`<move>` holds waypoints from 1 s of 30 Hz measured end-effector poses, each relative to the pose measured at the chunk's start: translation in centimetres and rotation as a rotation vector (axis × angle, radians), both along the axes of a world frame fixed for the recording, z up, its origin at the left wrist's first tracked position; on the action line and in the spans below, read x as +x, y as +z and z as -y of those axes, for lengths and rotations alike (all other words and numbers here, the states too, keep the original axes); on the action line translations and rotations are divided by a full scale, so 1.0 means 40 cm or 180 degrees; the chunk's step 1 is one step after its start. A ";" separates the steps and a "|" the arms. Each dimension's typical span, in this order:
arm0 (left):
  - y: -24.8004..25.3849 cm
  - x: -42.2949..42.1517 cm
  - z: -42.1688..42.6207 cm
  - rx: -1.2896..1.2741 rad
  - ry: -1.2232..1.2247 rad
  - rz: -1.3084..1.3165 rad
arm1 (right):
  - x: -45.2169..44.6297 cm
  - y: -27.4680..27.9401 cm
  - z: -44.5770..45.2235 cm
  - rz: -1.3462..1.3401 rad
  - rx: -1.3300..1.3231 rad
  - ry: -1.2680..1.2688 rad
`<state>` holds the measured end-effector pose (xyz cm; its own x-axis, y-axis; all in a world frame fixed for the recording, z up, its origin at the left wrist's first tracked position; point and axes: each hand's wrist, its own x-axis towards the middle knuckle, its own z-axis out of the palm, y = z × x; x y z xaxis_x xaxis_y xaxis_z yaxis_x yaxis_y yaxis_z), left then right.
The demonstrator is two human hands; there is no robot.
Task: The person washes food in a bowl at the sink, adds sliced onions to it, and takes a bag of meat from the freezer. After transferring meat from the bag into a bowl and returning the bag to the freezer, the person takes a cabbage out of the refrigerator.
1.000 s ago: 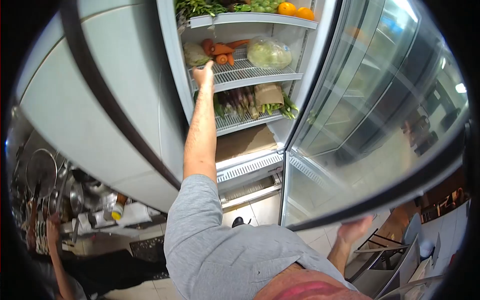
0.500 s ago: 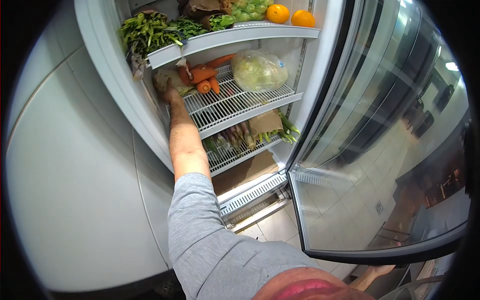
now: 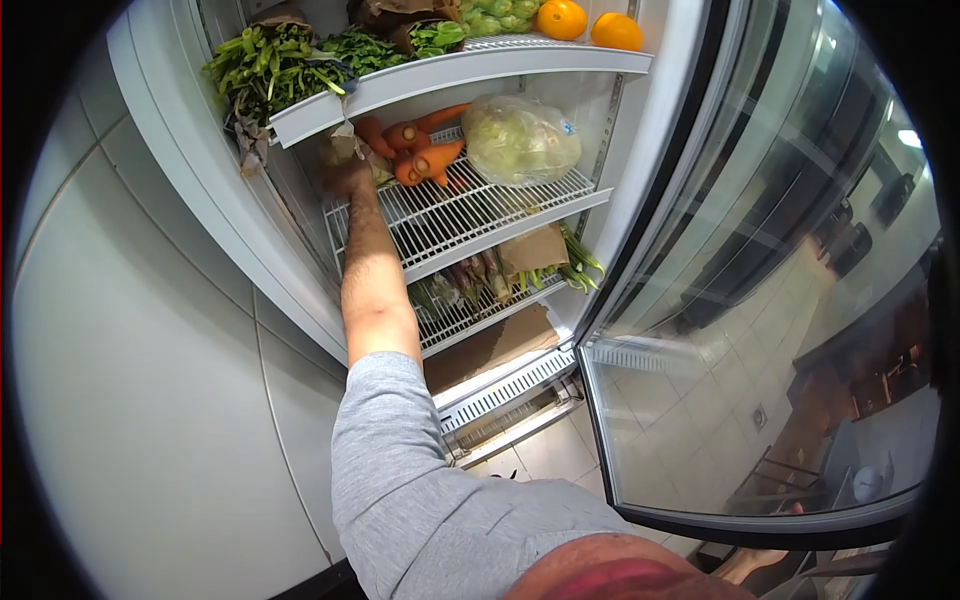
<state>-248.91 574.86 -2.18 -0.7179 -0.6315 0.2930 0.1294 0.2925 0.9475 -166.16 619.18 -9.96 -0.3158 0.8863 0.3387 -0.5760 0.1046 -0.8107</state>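
Observation:
My left arm reaches into the open fridge, and my left hand point(image 3: 347, 178) is at the left end of the middle shelf. It is blurred and its fingers are hidden, against a pale, crumpled-looking thing point(image 3: 342, 148) I cannot identify. Several carrots point(image 3: 430, 160) lie just right of it, some with their cut ends facing me. Beyond them sits a clear plastic bag of pale green vegetables point(image 3: 520, 145). At the lower right, my right hand point(image 3: 755, 562) is at the near edge of the glass fridge door point(image 3: 700, 400). A fingertip shows past the frame.
Overhead, the upper shelf point(image 3: 470, 67) carries leafy greens point(image 3: 270, 70), brown paper bundles and two oranges point(image 3: 616, 31). Below, the lower shelf holds long vegetables point(image 3: 480, 275) and green stalks point(image 3: 578, 260). A white wall panel point(image 3: 150, 350) stands close on the left.
The carrots have shifted, with their cut ends turned differently. My left hand has moved slightly along the shelf's left end. At the door edge, a right fingertip now shows.

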 end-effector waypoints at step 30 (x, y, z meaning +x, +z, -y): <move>-0.184 1.636 -0.186 0.3443 -0.1721 -0.1273 | -0.166 0.099 0.192 -0.0711 0.0073 0.1892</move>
<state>-183.47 582.31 -9.52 -0.9385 -0.3384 0.0686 0.3207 -0.7808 0.5362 -172.81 611.51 -6.02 -0.6713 0.5730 0.4701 -0.6960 -0.2694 -0.6656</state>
